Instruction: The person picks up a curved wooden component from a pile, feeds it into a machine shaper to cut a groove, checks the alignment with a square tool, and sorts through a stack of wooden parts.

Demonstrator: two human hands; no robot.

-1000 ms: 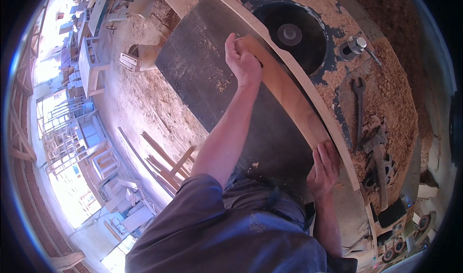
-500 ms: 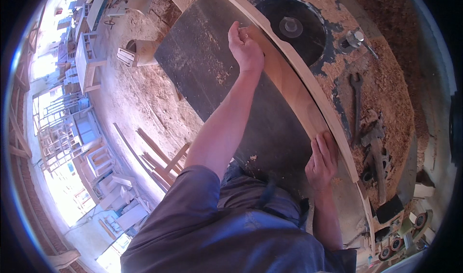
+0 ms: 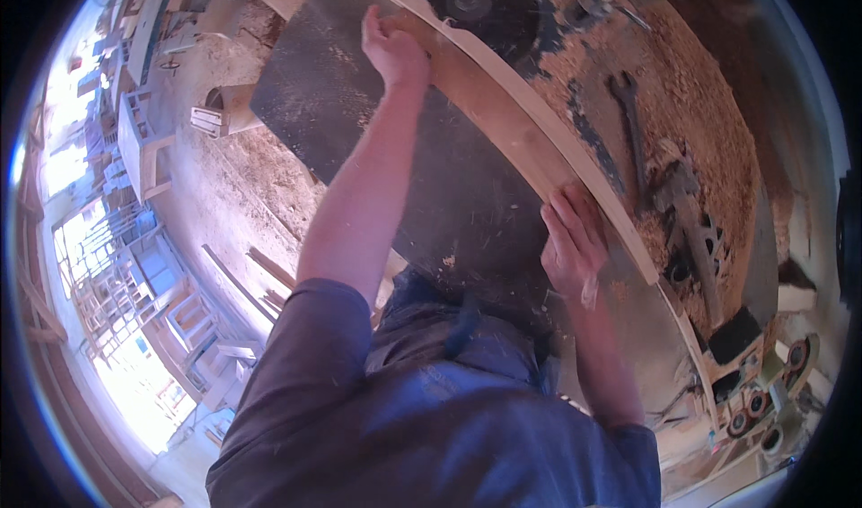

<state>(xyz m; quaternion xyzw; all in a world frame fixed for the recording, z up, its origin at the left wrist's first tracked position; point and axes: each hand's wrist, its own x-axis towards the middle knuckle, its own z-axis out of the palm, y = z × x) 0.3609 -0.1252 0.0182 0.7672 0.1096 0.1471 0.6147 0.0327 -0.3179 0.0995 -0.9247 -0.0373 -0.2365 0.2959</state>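
Note:
A long, slim wooden board (image 3: 508, 109) lies along a wooden fence (image 3: 548, 122) on a dark metal machine table (image 3: 476, 180). My left hand (image 3: 400, 57) is at the board's far end, its fingers bent round that end. My right hand (image 3: 575, 243) presses on the near end, fingers close together beside the fence. Part of the board is covered by both hands. Beyond the fence sits a dark round disc (image 3: 471, 4) with a hub in its middle, slightly blurred.
Behind the fence, sawdust and shavings surround an open-ended wrench (image 3: 626, 122), a hammer (image 3: 696, 230) and a metal clamp fitting (image 3: 593, 5). Small wheels (image 3: 750, 409) stand at lower right. On the left, a wooden bench (image 3: 139, 140) and stacked furniture parts line the sawdust-covered floor.
The whole view has shifted, so table, fence and hands appear farther up and left. Both hands stay on the board; any sliding along the fence is too slight to tell.

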